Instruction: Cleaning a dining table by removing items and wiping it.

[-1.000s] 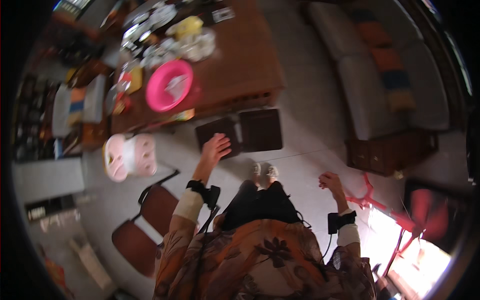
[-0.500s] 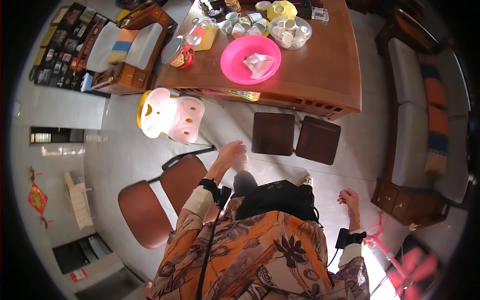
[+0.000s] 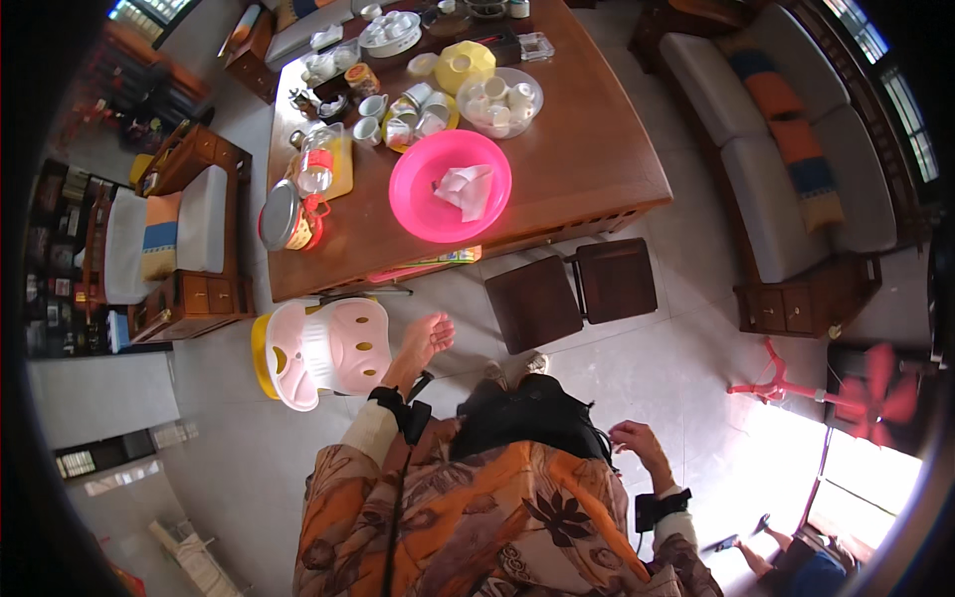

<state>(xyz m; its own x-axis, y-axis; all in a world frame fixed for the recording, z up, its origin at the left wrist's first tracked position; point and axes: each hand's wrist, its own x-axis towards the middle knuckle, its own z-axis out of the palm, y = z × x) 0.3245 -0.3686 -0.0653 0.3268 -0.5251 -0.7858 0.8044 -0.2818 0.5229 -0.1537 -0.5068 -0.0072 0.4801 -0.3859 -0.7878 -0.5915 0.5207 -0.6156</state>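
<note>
While the view has swung toward the table (image 3: pixel 597 179), the left hand (image 3: pixel 426 338) now reaches open and empty beside the pink chair (image 3: pixel 323 348); the right hand (image 3: pixel 637 440) hangs loosely curled, holding nothing.

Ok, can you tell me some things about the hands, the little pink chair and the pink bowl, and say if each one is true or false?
1. The left hand is open and reaches out beside the small pink and yellow chair. True.
2. The right hand holds a cup. False: it holds nothing that can be seen, and hangs low by the person's side.
3. The pink bowl on the wooden table has crumpled white paper in it. True.
4. The two dark square stools stand on top of the table. False: they stand on the floor by the table's near edge.
5. The left hand grips the chair. False: it is beside the chair, with no grip to be seen.
</note>
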